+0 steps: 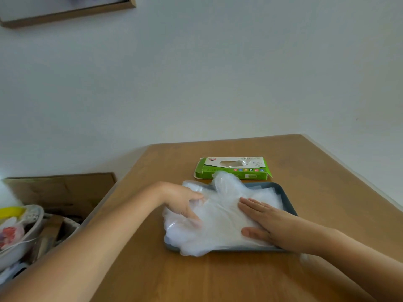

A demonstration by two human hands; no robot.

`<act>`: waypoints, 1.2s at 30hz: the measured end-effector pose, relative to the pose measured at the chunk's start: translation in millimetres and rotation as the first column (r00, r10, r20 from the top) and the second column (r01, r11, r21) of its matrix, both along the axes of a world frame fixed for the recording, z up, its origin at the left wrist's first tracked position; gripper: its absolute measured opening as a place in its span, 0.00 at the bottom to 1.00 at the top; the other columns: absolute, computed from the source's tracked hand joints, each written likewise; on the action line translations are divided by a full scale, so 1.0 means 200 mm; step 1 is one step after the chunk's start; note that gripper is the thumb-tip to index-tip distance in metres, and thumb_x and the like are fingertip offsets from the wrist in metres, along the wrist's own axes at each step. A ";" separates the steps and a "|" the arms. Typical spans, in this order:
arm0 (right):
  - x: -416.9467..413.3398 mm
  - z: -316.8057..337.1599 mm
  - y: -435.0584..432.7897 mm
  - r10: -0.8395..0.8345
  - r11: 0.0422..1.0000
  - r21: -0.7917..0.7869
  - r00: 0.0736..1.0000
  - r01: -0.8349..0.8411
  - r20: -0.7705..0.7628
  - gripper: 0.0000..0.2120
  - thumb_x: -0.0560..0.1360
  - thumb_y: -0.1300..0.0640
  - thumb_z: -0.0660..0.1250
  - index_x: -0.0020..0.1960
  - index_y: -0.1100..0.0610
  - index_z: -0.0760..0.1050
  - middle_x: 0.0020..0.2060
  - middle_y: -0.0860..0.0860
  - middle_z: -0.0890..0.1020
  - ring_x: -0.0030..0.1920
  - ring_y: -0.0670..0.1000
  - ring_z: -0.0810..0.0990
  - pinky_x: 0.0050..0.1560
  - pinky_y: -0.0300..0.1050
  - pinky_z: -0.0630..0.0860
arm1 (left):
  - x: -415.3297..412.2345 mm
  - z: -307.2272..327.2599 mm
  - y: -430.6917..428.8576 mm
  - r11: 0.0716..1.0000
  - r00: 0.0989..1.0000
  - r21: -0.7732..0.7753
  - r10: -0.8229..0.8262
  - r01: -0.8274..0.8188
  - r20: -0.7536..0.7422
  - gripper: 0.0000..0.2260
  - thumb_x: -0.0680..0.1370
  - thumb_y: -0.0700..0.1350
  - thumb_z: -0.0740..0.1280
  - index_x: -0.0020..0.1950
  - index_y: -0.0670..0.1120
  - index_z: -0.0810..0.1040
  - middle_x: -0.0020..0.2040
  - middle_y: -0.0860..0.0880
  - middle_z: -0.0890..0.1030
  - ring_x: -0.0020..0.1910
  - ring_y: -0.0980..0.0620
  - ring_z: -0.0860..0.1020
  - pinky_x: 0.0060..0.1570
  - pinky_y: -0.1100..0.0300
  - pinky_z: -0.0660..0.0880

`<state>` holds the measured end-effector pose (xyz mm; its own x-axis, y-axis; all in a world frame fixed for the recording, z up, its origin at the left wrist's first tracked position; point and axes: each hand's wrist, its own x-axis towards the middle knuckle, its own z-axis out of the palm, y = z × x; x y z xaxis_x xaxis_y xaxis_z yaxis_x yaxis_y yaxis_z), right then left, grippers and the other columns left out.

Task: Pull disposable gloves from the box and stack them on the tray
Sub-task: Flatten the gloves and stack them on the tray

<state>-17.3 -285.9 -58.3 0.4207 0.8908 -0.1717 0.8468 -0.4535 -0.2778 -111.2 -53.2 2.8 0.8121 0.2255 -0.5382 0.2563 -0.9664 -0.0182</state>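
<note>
Near edge of the table (196, 277) was closest, both forearms reaching over it. Further in, the right hand (266, 223) lay flat, fingers (250, 205) straight and together, pressing down on the gloves (218, 216). The left hand (183, 201) had its fingers (192, 214) curled into the film, thumb on top, gripping the pile's left side. The gloves sat under and between both sets of fingers, loosely piled on the tray (287, 199) and spilling over its rim by the left fingers. The box (233, 168) lay past the fingertips, just beyond the tray, untouched, opening facing up.
</note>
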 end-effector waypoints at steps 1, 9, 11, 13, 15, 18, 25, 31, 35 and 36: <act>0.00 0.00 0.00 0.004 1.000 -0.003 1.000 -0.004 0.003 0.42 0.70 0.31 0.44 0.78 0.48 0.41 0.77 0.42 0.42 0.74 0.38 0.41 0.68 0.31 0.36 | 0.00 -0.01 0.01 1.000 1.000 -0.009 -0.003 0.003 -0.008 0.44 0.71 0.67 0.67 0.79 0.55 0.47 0.79 0.53 0.54 0.76 0.49 0.58 0.72 0.56 0.60; 0.00 0.03 -0.02 0.024 0.999 -0.040 1.000 -0.023 0.008 0.36 0.76 0.34 0.49 0.78 0.45 0.39 0.76 0.40 0.41 0.70 0.34 0.38 0.67 0.32 0.35 | -0.11 -0.06 0.04 0.992 0.992 -0.046 -0.122 0.121 -0.020 0.50 0.72 0.63 0.69 0.77 0.53 0.34 0.78 0.53 0.34 0.76 0.53 0.36 0.75 0.52 0.41; 0.01 0.03 -0.03 0.027 0.998 -0.063 0.999 -0.025 0.019 0.38 0.73 0.30 0.49 0.77 0.42 0.38 0.76 0.38 0.40 0.73 0.38 0.38 0.70 0.36 0.36 | -0.14 -0.06 0.05 0.990 0.990 -0.021 -0.142 0.141 -0.026 0.51 0.72 0.64 0.68 0.77 0.53 0.33 0.77 0.52 0.33 0.76 0.52 0.33 0.75 0.47 0.39; 0.02 0.04 -0.04 0.041 0.993 -0.109 0.998 -0.035 0.047 0.41 0.71 0.27 0.49 0.76 0.41 0.36 0.75 0.38 0.38 0.75 0.41 0.39 0.71 0.39 0.36 | -0.15 -0.07 0.06 0.989 0.989 -0.020 -0.144 0.143 -0.037 0.51 0.71 0.66 0.67 0.77 0.53 0.32 0.77 0.52 0.32 0.75 0.52 0.32 0.75 0.46 0.39; 0.02 0.06 -0.04 0.048 0.987 -0.156 0.997 -0.039 0.058 0.43 0.70 0.26 0.51 0.76 0.40 0.34 0.75 0.38 0.37 0.76 0.42 0.38 0.69 0.39 0.36 | -0.15 -0.06 0.05 0.991 0.990 -0.021 -0.136 0.135 -0.041 0.50 0.70 0.70 0.63 0.77 0.52 0.33 0.77 0.52 0.33 0.75 0.52 0.33 0.75 0.46 0.39; 0.02 0.10 -0.02 0.035 0.972 -0.233 0.998 -0.023 0.048 0.44 0.70 0.26 0.54 0.75 0.39 0.34 0.75 0.37 0.36 0.76 0.43 0.40 0.73 0.42 0.40 | -0.14 -0.04 0.00 0.998 1.000 -0.062 -0.023 0.024 0.013 0.52 0.62 0.77 0.50 0.79 0.52 0.40 0.78 0.51 0.38 0.77 0.51 0.37 0.76 0.49 0.41; 0.04 0.20 0.05 0.057 0.945 -0.324 0.997 -0.039 0.048 0.48 0.66 0.27 0.63 0.77 0.39 0.40 0.76 0.37 0.45 0.76 0.43 0.49 0.74 0.45 0.51 | -0.09 -0.10 -0.08 0.955 0.959 -0.235 0.223 -0.180 0.173 0.48 0.62 0.76 0.37 0.77 0.55 0.60 0.77 0.48 0.61 0.77 0.49 0.54 0.73 0.50 0.50; 0.04 0.25 0.11 0.066 0.938 -0.345 0.994 -0.031 0.091 0.50 0.64 0.29 0.67 0.76 0.40 0.46 0.75 0.39 0.56 0.73 0.45 0.60 0.72 0.45 0.59 | -0.02 -0.02 -0.14 0.950 0.803 -0.282 0.059 0.138 0.593 0.27 0.74 0.67 0.49 0.49 0.52 0.79 0.47 0.59 0.79 0.54 0.60 0.75 0.74 0.51 0.51; 0.04 0.24 0.12 0.081 0.948 -0.316 0.989 -0.037 0.126 0.50 0.62 0.28 0.69 0.76 0.40 0.49 0.74 0.39 0.62 0.71 0.45 0.63 0.71 0.46 0.62 | -0.02 -0.11 -0.21 0.846 0.900 -0.427 -0.128 0.318 0.417 0.15 0.77 0.61 0.61 0.54 0.54 0.81 0.55 0.57 0.79 0.56 0.60 0.74 0.66 0.57 0.65; 0.04 0.24 0.12 0.080 0.948 -0.315 0.987 -0.033 0.137 0.50 0.61 0.28 0.69 0.76 0.40 0.49 0.74 0.38 0.61 0.72 0.46 0.62 0.72 0.47 0.62 | -0.02 -0.14 -0.21 0.852 0.902 -0.407 -0.155 0.328 0.403 0.14 0.77 0.62 0.62 0.49 0.55 0.81 0.52 0.56 0.79 0.53 0.59 0.74 0.66 0.54 0.65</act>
<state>-8.7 -262.9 -11.1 0.4123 0.8258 -0.3847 0.8943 -0.4475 -0.0021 -115.9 -95.7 -24.7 0.9576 -0.2021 -0.2054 -0.0808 -0.8726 0.4818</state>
